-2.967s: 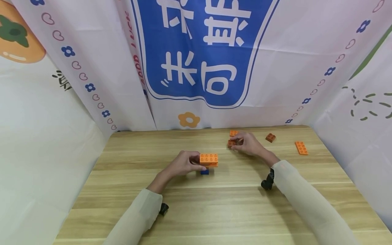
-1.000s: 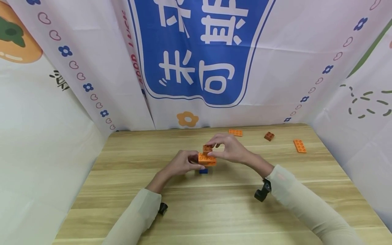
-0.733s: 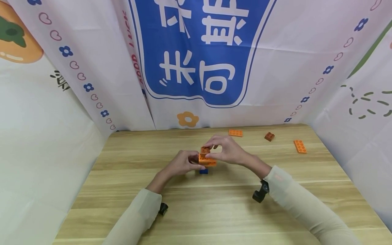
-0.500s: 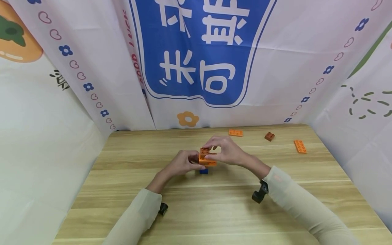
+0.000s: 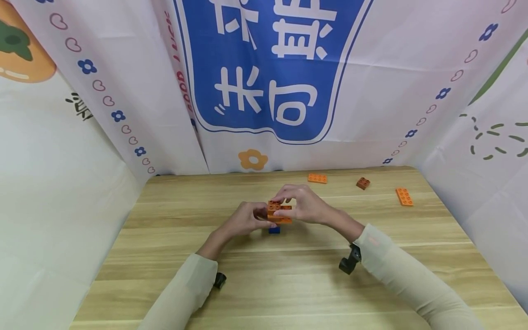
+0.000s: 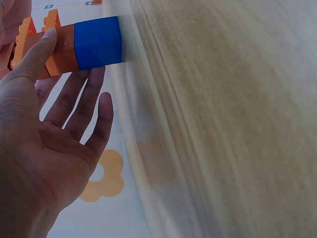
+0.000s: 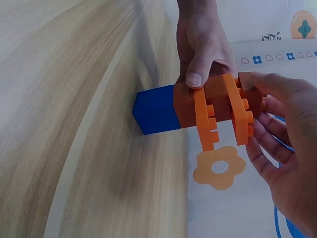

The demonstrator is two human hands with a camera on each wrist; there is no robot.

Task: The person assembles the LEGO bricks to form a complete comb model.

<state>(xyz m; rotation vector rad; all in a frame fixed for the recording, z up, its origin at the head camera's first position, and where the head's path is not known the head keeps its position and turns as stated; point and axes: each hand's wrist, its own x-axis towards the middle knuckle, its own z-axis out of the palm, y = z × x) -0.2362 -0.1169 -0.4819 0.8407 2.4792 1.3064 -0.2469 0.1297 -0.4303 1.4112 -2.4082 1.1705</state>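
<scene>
A tower of toy building bricks stands mid-table: a blue brick (image 7: 156,110) at the bottom, then brown bricks alternating with two orange plates (image 7: 238,111) that jut out to one side. My left hand (image 5: 247,219) holds the tower from the left; its thumb lies over the lower brown brick (image 7: 184,105) and lower plate, and its other fingers reach behind. With thumb and fingers my right hand (image 5: 307,205) pinches the top brown brick (image 5: 273,206), which sits at the left end of the upper plate. Part of that plate is hidden behind the right thumb.
Toward the back right of the wooden table (image 5: 198,284) lie an orange plate (image 5: 317,178), a loose brown brick (image 5: 363,183) and another orange plate (image 5: 404,196). A printed cloth (image 5: 371,101) hangs along the table's back edge and both sides.
My right hand has picked up a brown brick from the back, carried it left onto the tower's upper plate, and moved slightly down and left with it. My left hand stays on the tower.
</scene>
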